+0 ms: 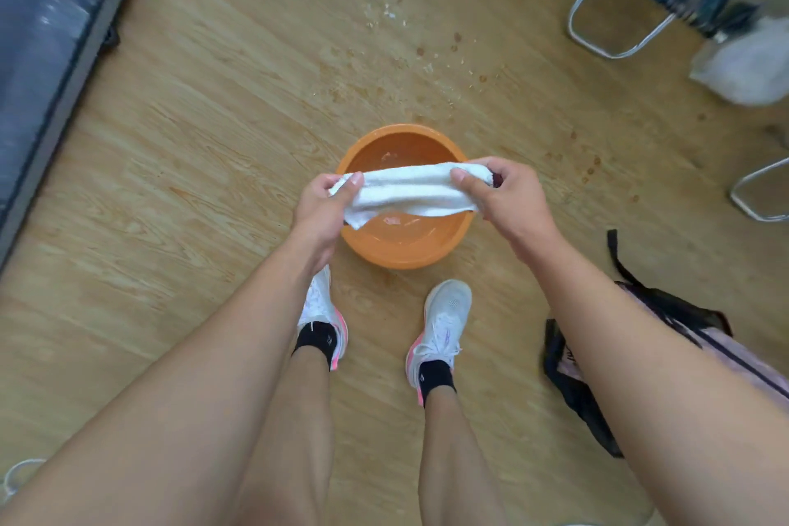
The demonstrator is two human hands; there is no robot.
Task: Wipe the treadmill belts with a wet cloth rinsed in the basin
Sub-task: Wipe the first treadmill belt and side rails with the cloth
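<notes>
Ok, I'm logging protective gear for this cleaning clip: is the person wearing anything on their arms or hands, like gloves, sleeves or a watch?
No. The left hand and right hand are bare: no gloves, no rings visible. The left forearm and right forearm are uncovered as far as the frame shows, with no sleeves, watch or wristband.
</notes>
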